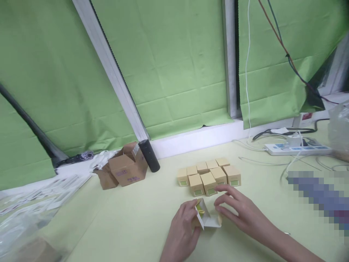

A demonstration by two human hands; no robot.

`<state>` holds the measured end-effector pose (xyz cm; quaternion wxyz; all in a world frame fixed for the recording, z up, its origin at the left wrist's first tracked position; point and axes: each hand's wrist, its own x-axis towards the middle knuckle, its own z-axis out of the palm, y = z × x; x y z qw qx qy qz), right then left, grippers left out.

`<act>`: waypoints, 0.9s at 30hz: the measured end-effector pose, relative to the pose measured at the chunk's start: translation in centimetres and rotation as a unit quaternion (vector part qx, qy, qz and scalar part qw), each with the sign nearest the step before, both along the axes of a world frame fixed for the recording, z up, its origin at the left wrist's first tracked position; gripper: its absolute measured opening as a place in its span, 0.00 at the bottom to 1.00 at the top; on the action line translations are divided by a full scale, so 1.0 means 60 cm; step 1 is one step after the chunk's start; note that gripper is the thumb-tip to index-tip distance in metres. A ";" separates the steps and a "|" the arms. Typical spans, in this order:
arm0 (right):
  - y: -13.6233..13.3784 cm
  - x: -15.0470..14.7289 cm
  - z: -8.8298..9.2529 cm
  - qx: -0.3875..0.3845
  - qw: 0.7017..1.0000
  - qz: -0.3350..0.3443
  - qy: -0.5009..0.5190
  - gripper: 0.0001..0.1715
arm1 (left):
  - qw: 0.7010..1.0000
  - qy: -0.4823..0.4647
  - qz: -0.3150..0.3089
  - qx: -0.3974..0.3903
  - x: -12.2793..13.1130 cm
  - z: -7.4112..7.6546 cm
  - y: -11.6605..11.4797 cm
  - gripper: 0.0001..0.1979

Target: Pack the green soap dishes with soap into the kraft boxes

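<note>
My left hand (pixel 183 228) is closed around a small tan cardboard box (pixel 212 221) held low over the table. The box's flaps stand open, showing white inner faces, and something yellow-green (pixel 200 209) sits inside. At the box's right side, my right hand (pixel 240 211) has its fingers apart and slightly curled. Its fingertips are close to the open flap; whether they touch it I cannot tell. Just beyond, several closed tan boxes (pixel 208 181) stand grouped in rows, some with a green label on the front.
A larger open brown carton (pixel 128 169) and a black cylinder (pixel 149 155) stand at the back left. White strips (pixel 40 196) and clear plastic lie at far left. A white power strip (pixel 298 149) with cables occupies the back right. Green blinds (pixel 174 65) hang behind the table.
</note>
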<state>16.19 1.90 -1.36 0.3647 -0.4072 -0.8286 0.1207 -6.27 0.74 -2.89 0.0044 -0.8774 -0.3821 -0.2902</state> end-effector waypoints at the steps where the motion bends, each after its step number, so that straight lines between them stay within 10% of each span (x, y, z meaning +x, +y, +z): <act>1: 0.000 -0.004 -0.002 0.016 0.999 0.005 -0.029 0.06 | 1.000 0.027 -0.008 0.007 0.002 0.000 -0.001 0.27; 7: -0.005 -0.021 -0.018 0.042 0.996 0.044 -0.066 0.09 | 0.984 0.134 -0.057 0.105 0.021 0.005 -0.009 0.14; 13: 0.001 0.002 -0.002 -0.136 0.972 -0.018 0.189 0.10 | 0.986 -0.079 0.147 0.017 -0.042 0.005 0.016 0.24; 16: 0.002 -0.002 -0.012 -0.199 0.960 0.000 0.196 0.11 | 0.913 -0.312 0.257 -0.056 -0.053 0.003 0.026 0.28; 19: 0.001 -0.014 -0.029 -0.174 0.977 0.037 0.119 0.08 | 0.797 -0.527 0.207 -0.209 -0.030 0.005 0.025 0.33; 23: -0.004 -0.032 -0.030 0.012 0.999 0.049 0.007 0.17 | 0.654 -0.652 0.120 -0.366 0.012 0.011 0.008 0.29; 27: 0.003 -0.060 0.001 0.224 0.960 0.118 -0.119 0.21 | 0.564 -0.686 0.076 -0.453 0.029 0.019 -0.007 0.22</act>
